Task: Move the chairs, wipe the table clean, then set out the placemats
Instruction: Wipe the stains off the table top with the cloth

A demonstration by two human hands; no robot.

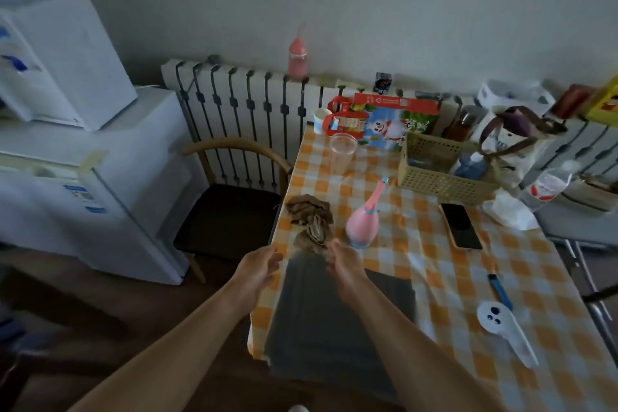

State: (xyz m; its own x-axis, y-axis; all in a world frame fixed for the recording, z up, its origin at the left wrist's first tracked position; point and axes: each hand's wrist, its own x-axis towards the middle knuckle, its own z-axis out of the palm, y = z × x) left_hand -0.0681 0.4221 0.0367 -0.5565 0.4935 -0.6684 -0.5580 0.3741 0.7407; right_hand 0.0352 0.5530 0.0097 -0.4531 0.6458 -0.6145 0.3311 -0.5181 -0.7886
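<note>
At the near-left edge of the table, the grey placemat is pinched at its far edge by left hand and right hand; pushed forward, the nearby pink bottle could be toppled.

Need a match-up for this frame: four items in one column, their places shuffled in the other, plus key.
Things:
1. grey placemat
2. phone
3. brown cloth
4. chair

Places:
A. off the table, by the radiator
B. crumpled, beside the pink bottle
C. across the table's near edge
D. dark screen up, in front of the basket

Pairs: 1-C; 2-D; 3-B; 4-A
</note>
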